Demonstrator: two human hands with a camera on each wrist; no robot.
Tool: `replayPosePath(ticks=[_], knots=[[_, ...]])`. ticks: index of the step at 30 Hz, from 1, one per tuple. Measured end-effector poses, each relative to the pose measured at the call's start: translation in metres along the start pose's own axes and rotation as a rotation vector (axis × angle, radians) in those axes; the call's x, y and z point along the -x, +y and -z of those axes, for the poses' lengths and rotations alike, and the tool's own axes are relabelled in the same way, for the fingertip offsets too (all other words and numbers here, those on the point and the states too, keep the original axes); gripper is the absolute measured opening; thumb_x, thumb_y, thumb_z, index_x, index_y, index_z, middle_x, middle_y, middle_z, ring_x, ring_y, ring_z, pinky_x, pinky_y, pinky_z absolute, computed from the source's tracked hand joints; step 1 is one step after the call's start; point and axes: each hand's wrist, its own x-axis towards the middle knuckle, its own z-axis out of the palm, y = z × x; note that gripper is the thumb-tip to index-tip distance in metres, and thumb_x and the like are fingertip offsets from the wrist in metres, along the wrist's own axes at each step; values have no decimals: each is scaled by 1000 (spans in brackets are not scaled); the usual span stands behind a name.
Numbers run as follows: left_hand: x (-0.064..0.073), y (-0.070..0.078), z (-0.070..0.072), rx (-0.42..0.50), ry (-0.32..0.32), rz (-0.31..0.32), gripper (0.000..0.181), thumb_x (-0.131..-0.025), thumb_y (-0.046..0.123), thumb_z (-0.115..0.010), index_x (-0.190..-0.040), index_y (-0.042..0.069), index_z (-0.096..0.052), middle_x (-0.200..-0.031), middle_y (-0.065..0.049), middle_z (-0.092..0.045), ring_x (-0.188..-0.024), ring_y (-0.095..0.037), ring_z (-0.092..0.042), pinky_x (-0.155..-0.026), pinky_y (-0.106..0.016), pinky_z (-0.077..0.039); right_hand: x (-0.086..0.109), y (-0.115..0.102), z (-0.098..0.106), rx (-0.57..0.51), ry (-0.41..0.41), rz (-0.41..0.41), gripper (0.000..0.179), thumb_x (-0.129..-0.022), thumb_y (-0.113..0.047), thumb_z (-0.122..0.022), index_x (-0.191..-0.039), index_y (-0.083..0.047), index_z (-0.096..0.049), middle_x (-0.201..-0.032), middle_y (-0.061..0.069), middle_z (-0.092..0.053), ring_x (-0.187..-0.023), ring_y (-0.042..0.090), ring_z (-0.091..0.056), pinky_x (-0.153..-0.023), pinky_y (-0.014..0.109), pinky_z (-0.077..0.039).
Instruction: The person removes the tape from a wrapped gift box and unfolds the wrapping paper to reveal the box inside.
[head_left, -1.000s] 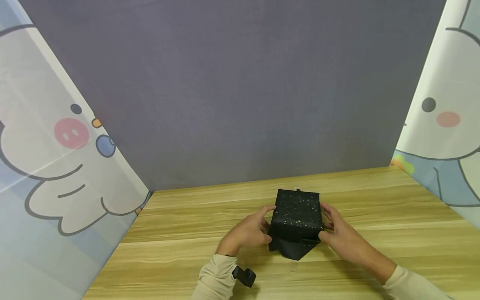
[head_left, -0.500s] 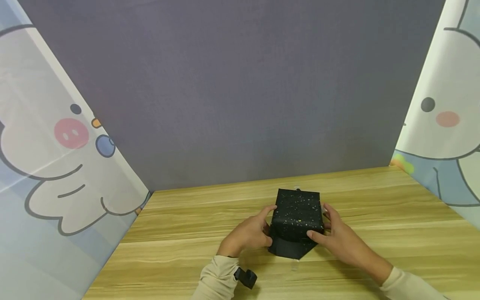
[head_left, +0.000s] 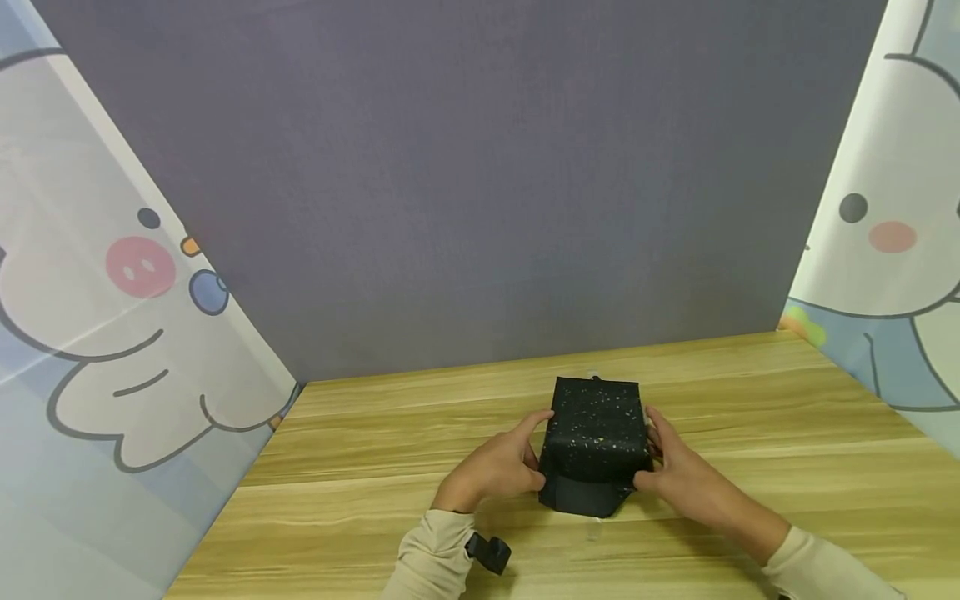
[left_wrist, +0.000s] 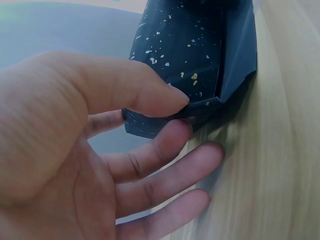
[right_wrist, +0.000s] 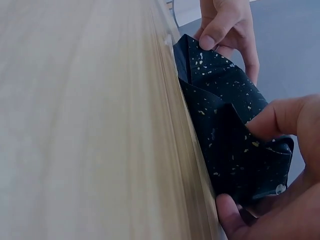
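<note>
A box-shaped parcel in black wrapping paper (head_left: 596, 425) with white and gold speckles sits on the wooden table, a plain black flap (head_left: 585, 497) spread out at its near side. At the parcel's left end is my left hand (head_left: 498, 467); in the left wrist view its thumb and a finger pinch the paper's folded edge (left_wrist: 202, 106), other fingers spread below. On the opposite end, my right hand (head_left: 686, 479) grips the paper, and the right wrist view has its thumb pressing a creased end fold (right_wrist: 235, 130) with fingers curled at the lower corner. The parcel's underside is hidden.
The wood-grain table (head_left: 360, 467) runs back to a grey panel (head_left: 480, 183). Cartoon-printed sheets (head_left: 112, 350) flank it left and right. A small clear strip (head_left: 593, 529) lies on the tabletop in front of the flap. A black strap (head_left: 487, 552) hangs at the left wrist.
The right thumb moved inward over the parcel's near corner, then back to the right side. The near flap has flattened and its outline changed. The left hand has stayed nearly still.
</note>
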Motion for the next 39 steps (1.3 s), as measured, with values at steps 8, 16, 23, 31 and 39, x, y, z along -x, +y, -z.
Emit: replayPosePath(ticks=[8,16,23,31,39], knots=[[-1,-1,-1,1,4,2,97,-80,0,-75,-158,33,-29,-84,5,-61,-73,-11,-58,-66,-32,-49,0,1,3,-57,-49,-26,121,-69,9,-63,-154,0,22,-155,43,2,-143,57,-4,-109,67,-22],[-1,-2,-1,21,-5,1,97,-80,-2,-74,-158,34,-27,-86,3,-61,-73,-13,-58,-66,-32,-48,1,4,5,-15,-74,2,123,-70,11,-64,-155,-4,24,-155,43,6,-143,57,-2,-107,68,-24],[-2,-2,-3,33,-10,-23,103,-79,-6,-73,-159,36,-24,-97,2,-60,-82,-13,-56,-68,-32,-47,3,5,3,62,-23,77,129,-70,10,-68,-156,-17,25,-154,44,-5,-142,56,-14,-104,62,-36],[-2,1,-5,21,-36,-12,105,-80,-7,-71,-155,50,-25,-103,-1,-49,-82,-15,-48,-61,-31,-40,3,5,4,124,18,181,116,-74,15,-64,-163,-22,0,-155,39,-18,-138,56,-28,-100,61,-41],[-3,4,-6,2,12,-20,84,-87,15,-77,-154,43,-35,-128,-3,-45,-94,-13,-56,-70,-32,-48,3,8,6,180,83,230,90,-73,16,-60,-153,-10,-28,-147,40,-35,-130,55,-43,-96,57,-46]])
